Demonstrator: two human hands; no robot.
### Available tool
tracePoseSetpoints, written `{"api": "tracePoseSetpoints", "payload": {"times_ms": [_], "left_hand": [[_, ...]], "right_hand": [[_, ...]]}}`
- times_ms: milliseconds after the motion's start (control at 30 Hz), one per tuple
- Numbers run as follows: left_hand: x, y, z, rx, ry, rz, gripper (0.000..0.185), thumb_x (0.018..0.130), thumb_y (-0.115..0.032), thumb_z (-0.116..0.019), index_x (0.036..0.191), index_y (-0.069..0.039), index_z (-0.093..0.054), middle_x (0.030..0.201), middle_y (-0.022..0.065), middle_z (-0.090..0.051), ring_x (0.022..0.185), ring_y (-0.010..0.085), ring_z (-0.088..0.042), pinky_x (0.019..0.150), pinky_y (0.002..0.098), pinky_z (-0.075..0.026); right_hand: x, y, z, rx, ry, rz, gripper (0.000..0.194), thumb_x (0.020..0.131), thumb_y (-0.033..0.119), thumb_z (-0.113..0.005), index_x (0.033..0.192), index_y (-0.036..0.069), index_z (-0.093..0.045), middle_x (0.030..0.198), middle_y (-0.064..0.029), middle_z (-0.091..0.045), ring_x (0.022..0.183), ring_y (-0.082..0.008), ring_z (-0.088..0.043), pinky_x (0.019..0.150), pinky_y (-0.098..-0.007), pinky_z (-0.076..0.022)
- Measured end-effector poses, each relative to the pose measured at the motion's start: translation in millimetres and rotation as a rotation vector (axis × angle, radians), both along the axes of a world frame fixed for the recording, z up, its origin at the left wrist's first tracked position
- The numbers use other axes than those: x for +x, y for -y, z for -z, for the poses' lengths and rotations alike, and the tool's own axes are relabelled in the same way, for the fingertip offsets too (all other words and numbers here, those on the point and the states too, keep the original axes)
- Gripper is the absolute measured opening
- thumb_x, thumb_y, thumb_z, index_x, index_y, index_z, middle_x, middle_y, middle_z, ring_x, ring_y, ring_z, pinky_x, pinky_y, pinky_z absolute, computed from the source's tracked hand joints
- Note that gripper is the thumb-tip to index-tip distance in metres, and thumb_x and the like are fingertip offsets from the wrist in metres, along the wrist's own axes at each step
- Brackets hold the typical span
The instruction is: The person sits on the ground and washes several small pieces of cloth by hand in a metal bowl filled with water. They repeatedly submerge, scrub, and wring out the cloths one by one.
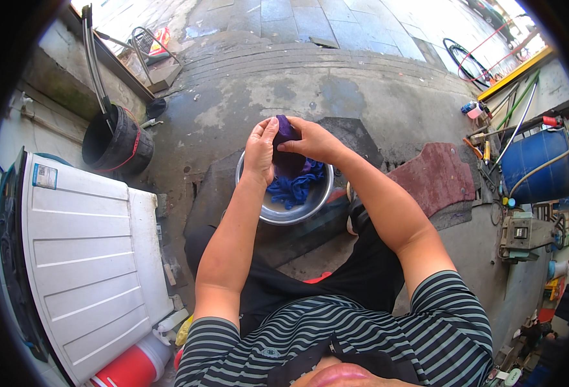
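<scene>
A purple cloth point(287, 129) is held up between my two hands, above the far side of a metal basin point(298, 216). My left hand point(261, 147) grips its left edge between thumb and fingers. On the other side my right hand point(308, 139) has its thumb and fingers around the cloth. The cloth's lower part hangs towards the basin and is partly in shadow. Inside the basin lies a crumpled blue cloth point(295, 187) in cloudy water. The basin stands on the floor in front of my knees.
A white ribbed washing machine point(90, 242) and a black bucket point(119, 140) holding poles stand at left. Dark mats lie under the basin, with a reddish mat point(437, 176) to the right. Further right are a blue barrel point(536, 162), tools and a metal machine point(526, 234).
</scene>
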State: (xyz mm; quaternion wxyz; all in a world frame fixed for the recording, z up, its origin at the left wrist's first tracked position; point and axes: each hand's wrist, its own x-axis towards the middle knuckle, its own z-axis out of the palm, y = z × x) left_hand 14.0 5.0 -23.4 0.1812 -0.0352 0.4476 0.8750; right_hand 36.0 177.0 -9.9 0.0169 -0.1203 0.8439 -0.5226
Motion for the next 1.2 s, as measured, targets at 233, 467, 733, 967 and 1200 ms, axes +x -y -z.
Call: {"api": "tracePoseSetpoints", "payload": {"times_ms": [233,467,733,967,1200], "left_hand": [[-7,-3,12,-0.155,-0.074,-0.173,0.048,0.101,-0.04,-0.075,0.127,-0.002,-0.062,0.11,0.0038,-0.07,0.1,0.0108,-0.063,0.09,0.0265,-0.052],[-13,7,28,-0.25,0.372,0.105,0.07,0.097,-0.067,-0.067,0.138,-0.011,-0.057,0.116,0.0087,-0.068,0.107,0.0218,-0.067,0.089,0.0397,-0.056],[-3,8,81,0.435,0.379,0.238,0.051,0.104,-0.063,-0.053,0.124,-0.017,-0.064,0.122,0.0072,-0.069,0.114,0.0241,-0.066,0.095,0.0457,-0.056],[-5,-12,72,-0.16,0.46,0.131,0.042,0.11,-0.056,-0.047,0.123,-0.02,-0.065,0.111,0.004,-0.072,0.102,0.0258,-0.068,0.088,0.0464,-0.055],[7,-7,54,0.114,0.416,0.195,0.039,0.111,-0.054,-0.046,0.123,-0.02,-0.062,0.108,0.0048,-0.069,0.102,0.0219,-0.066,0.087,0.044,-0.055]], "right_hand": [[-1,4,-8,0.048,-0.152,0.377,0.036,0.092,0.013,-0.059,0.124,-0.002,-0.068,0.109,-0.0264,-0.075,0.104,-0.0417,-0.073,0.093,-0.0436,-0.0561],[-3,17,-17,-0.348,-0.001,0.353,0.033,0.092,0.011,-0.057,0.119,-0.001,-0.069,0.094,-0.0156,-0.075,0.093,-0.0274,-0.073,0.088,-0.037,-0.056],[30,62,-11,0.096,-0.322,0.122,0.033,0.091,0.034,-0.079,0.089,0.001,-0.073,0.083,-0.0163,-0.07,0.081,-0.0312,-0.07,0.078,-0.0411,-0.0545],[15,55,7,0.409,-0.469,0.661,0.034,0.088,0.033,-0.076,0.067,0.007,-0.07,0.072,-0.0125,-0.07,0.075,-0.0354,-0.067,0.073,-0.0486,-0.0495],[18,59,14,0.338,-0.583,0.344,0.025,0.085,0.024,-0.077,0.067,0.009,-0.069,0.072,-0.0111,-0.07,0.079,-0.0293,-0.067,0.077,-0.0432,-0.0482]]}}
